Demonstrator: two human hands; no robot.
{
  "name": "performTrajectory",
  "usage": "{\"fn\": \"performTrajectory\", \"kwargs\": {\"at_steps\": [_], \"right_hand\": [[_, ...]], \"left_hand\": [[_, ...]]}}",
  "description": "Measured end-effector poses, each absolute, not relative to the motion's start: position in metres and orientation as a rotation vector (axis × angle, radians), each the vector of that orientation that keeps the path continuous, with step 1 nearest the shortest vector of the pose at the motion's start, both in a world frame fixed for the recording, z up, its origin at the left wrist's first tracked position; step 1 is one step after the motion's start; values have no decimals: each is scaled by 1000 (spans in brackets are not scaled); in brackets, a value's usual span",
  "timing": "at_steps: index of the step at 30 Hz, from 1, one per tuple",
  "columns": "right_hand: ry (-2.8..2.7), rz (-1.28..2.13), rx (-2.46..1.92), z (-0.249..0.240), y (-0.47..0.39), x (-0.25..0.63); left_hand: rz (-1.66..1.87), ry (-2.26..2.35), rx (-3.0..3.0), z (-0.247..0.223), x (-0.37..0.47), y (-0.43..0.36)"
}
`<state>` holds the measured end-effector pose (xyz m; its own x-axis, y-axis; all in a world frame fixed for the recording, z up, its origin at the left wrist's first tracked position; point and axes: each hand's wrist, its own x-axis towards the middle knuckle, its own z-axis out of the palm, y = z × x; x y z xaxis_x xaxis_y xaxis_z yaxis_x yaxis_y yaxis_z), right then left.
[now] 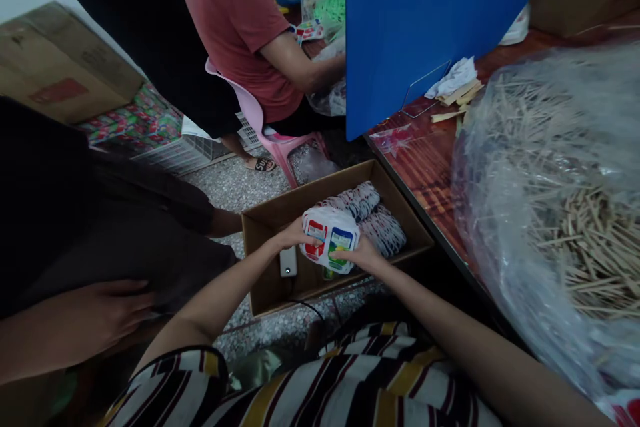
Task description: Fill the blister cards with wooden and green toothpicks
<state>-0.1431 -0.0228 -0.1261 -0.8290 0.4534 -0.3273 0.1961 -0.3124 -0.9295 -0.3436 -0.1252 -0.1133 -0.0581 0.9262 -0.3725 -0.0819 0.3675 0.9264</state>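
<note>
From afar, I pinch a pack (328, 237) with left hand (293, 235) and right hand (367, 255) above the box (265, 233); bundles (384, 230) lie inside, the pack seemingly not yet placed.

Bench (417, 163): red-brown, wood-grain top. On it: big clear bag (525, 213) of thin sticks (595, 260) at right, crumpled white cloth (454, 78) near it, blue panel (425, 20) upright farther left. Floor (225, 180): speckled grey; pink chair (287, 147) on it.
</note>
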Motion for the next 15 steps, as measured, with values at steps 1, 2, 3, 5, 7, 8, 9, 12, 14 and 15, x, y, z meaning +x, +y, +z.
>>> {"fn": "performTrajectory", "kwargs": {"at_steps": [1,2,3,5,7,8,9,12,14,15], "right_hand": [[-1734,2301,-815,-126,-23,-143],[-1735,2334,-789,-125,-23,-143],[-1729,2378,-754,-123,-22,-142],[-1708,2460,-697,-119,-18,-138],[-1719,2533,-648,-114,-10,-134],[-1740,2562,-625,-111,-5,-133],[-1773,2585,-601,-108,0,-133],[-1872,2650,-498,-99,16,-137],[-1946,2641,-484,-93,24,-143],[-1982,2615,-496,-90,28,-147]], "left_hand": [[1009,1373,828,-118,-344,-130],[1014,1378,817,-123,-344,-134],[1022,1383,809,-127,-343,-138],[1045,1391,797,-132,-341,-144],[1070,1397,792,-134,-338,-149],[1080,1399,792,-134,-337,-150],[1089,1400,794,-133,-336,-150],[1121,1406,841,-127,-333,-148],[1123,1422,894,-120,-332,-145],[1114,1431,918,-117,-332,-144]]}}
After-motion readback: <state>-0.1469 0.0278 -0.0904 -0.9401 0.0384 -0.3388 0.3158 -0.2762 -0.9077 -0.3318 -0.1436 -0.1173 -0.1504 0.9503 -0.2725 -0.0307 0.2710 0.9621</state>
